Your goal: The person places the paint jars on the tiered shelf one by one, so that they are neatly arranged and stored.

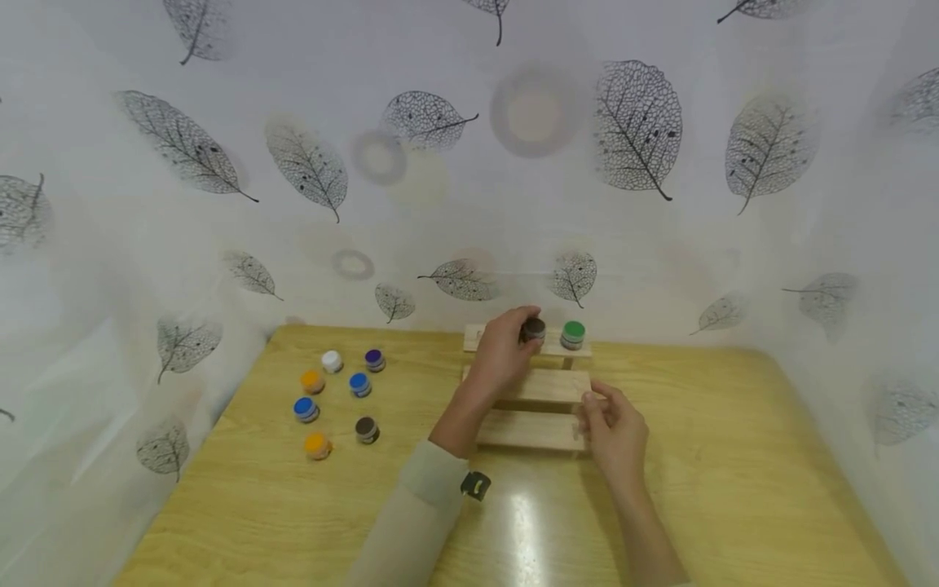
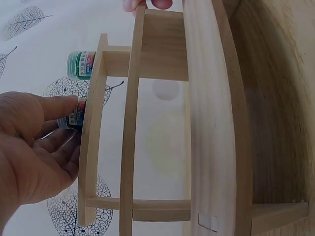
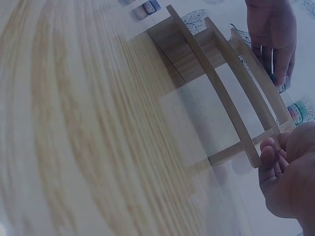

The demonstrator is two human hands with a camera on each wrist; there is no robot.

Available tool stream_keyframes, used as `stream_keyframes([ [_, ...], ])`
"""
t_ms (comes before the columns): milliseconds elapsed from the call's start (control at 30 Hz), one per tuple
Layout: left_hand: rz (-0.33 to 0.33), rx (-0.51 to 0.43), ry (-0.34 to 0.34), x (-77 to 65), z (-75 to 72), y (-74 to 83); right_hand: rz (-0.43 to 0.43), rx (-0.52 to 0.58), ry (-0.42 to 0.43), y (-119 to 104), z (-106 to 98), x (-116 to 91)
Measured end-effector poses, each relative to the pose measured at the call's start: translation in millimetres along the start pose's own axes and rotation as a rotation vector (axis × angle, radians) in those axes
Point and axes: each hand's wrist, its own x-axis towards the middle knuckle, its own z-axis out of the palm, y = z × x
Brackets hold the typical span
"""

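A three-tier wooden rack (image 1: 539,386) stands on the table. On its top step, my left hand (image 1: 506,350) holds a small paint jar with a dark brown lid (image 1: 535,328) between thumb and fingers. Just right of that jar sits a green-lidded paint jar (image 1: 573,333), also on the top step. In the left wrist view, the dark jar (image 2: 74,118) is partly covered by the thumb, its base at the step. My right hand (image 1: 616,428) pinches the rack's right end near the middle step; in the right wrist view its fingers (image 3: 268,155) are curled at the rack's edge.
Several paint jars stand on the table's left side: a white one (image 1: 332,361), a purple one (image 1: 375,359), blue ones (image 1: 359,384), orange ones (image 1: 317,445) and another dark brown one (image 1: 367,430). A leaf-patterned sheet (image 1: 469,204) hangs behind and beside the table (image 1: 734,489).
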Motion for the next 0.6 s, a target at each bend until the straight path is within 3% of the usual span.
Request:
stream_keyframes([
  [233, -0.014, 0.003, 0.014, -9.5, -0.5, -7.2, -0.004, -0.001, -0.003, 0.2, -0.7, -0.4],
  [400, -0.042, -0.025, 0.050, -30.0, -4.4, -14.0, -0.017, -0.002, -0.001, 0.4, -0.6, 0.6],
  [600, -0.028, -0.033, 0.085, -56.0, -14.6, -18.4, -0.009, -0.015, 0.001, 0.1, -0.9, 1.2],
])
